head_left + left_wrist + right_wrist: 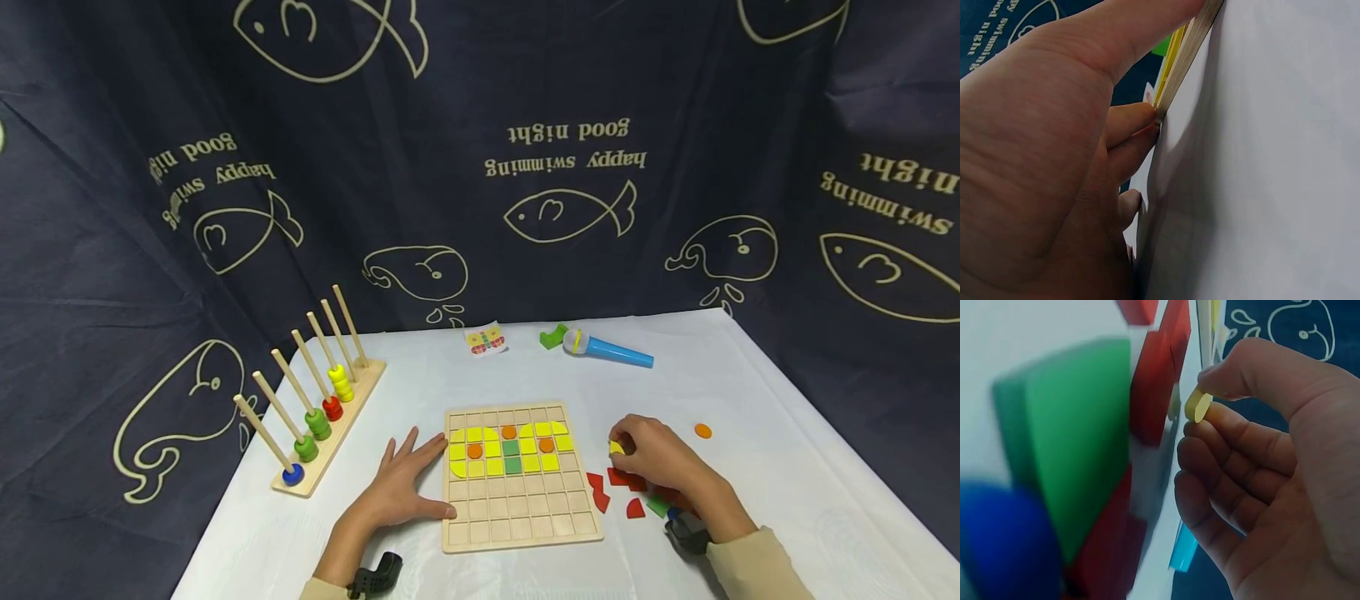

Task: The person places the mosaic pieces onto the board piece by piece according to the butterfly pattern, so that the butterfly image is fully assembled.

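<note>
A square wooden grid board [487,533] lies mid-table, its upper rows filled with yellow tiles [529,446], several orange discs [475,451] and green squares [512,447]. My left hand [401,487] rests at the board's left side, fingers spread, with thumb and fingertips touching its edge. To the right of the board, my right hand [652,450] pinches a small yellow tile [1199,406] between thumb and forefinger, just above the table. Red tiles [635,508] lie loose below that hand, beside a green tile [1079,437] and a blue piece [1004,544].
A peg stand [330,454] with coloured rings stands at the left. Along the back lie a butterfly picture card [486,340], a green curved block [553,336] and a blue toy microphone [611,350]. One orange disc [702,431] sits right of my right hand.
</note>
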The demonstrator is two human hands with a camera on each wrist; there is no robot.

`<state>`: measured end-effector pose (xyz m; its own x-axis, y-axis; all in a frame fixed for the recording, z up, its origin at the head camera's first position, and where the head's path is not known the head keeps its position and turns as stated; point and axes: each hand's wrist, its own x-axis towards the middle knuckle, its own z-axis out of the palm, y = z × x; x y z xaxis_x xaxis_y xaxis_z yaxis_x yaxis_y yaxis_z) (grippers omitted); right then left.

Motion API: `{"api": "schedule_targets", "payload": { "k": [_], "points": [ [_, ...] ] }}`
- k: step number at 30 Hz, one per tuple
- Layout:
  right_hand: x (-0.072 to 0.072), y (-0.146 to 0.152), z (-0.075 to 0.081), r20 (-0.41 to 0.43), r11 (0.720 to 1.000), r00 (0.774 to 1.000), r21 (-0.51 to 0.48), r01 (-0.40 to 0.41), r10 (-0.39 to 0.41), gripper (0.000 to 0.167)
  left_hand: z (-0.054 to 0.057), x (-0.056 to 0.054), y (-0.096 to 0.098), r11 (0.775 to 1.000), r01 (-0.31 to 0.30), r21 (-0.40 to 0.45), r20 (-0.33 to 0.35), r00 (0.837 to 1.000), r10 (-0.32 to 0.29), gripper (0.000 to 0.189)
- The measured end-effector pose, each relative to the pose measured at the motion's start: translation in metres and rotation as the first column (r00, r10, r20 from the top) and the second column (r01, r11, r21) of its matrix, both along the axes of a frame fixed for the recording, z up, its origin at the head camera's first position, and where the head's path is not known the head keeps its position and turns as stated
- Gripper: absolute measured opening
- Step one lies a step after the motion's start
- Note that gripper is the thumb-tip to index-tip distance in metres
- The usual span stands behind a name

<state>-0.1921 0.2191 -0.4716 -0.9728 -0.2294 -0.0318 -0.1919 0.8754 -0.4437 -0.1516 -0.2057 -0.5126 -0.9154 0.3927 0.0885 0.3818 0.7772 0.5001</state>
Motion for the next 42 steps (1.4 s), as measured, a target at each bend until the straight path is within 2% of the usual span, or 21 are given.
{"api": "schedule_targets", "payload": {
  "k": [10,16,21,31,37,42],
  "points": [
    [0.003,-0.021,-0.005,-0.027,0.999,0.998,-0.013,-0.053,0.052,0.019,0.002,0.004,0.0,1.0,0.009,0.014,0.004,1.0,-0.009,0.109],
    [0.003,-0.033,-0.006,-0.055,0.993,0.991,0.003,-0.118,0.118,0.015,0.001,0.002,0.0,1.0,-0.002,-0.007,0.001,1.0,0.002,0.109],
    [0.005,-0.04,-0.006,-0.058,0.992,0.99,-0.004,-0.129,0.128,0.015,0.0,0.001,0.0,1.0,-0.005,-0.008,0.001,1.0,0.005,0.109],
    [0.007,-0.051,-0.003,-0.036,0.985,0.986,-0.053,-0.166,0.164,0.031,-0.002,-0.001,0.0,1.0,-0.011,-0.012,-0.003,1.0,0.011,0.11],
    [0.008,-0.05,-0.001,-0.016,0.971,0.976,-0.101,-0.219,0.218,0.028,-0.001,-0.001,0.0,1.0,-0.009,-0.005,-0.001,1.0,0.009,0.109],
    [0.011,-0.052,0.0,-0.061,0.957,0.961,-0.092,-0.274,0.269,0.023,-0.001,-0.001,0.0,1.0,-0.01,-0.009,0.0,1.0,0.01,0.11]
  ]
}}
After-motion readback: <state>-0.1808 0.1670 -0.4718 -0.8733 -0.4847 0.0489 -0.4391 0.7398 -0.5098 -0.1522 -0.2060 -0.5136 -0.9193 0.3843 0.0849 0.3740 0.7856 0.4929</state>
